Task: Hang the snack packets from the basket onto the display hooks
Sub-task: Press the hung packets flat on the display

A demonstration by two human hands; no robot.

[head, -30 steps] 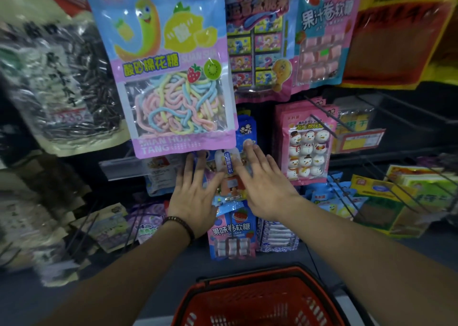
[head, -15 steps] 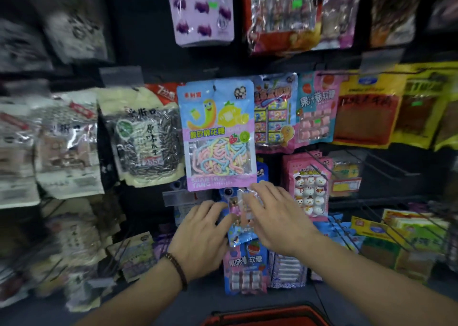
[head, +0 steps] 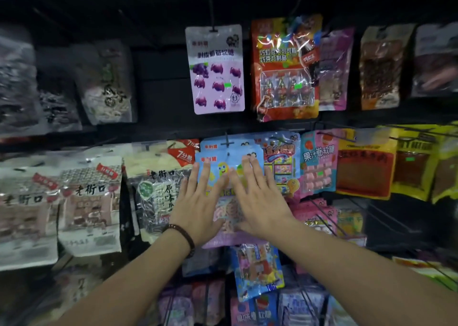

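**Blue candy packet pressed flat against its hook**

Blue and lilac plastic shows between two spread hands. The left hand [head: 198, 202], with a dark bead bracelet [head: 182, 234] at the wrist, and the right hand [head: 257, 199] both lie flat, palms forward, on the face of the blue packet [head: 228, 174], which hangs in the middle row of the display. Neither grip is closed on anything: the fingers are extended and splayed, touching the packet's front and not pinching it.

The packet sits just in front of a second one of the same print, and the black hook [head: 226, 143] juts out above their top edges. Judging by this, the packet is already on the hook, and the flat palms are there to push it back along the wire and square it with the one behind, so that it hangs straight and does not swing forward.

Neighbours hang close on both sides: a sunflower seed bag [head: 156, 192] to the left and a pink chewy-candy packet [head: 318, 167] to the right, which may explain why the hands stay within the packet's own width. Above, a purple grape-gummy packet [head: 215, 69] hangs alone on its hook.

The basket is out of view, so how many packets remain cannot be told.
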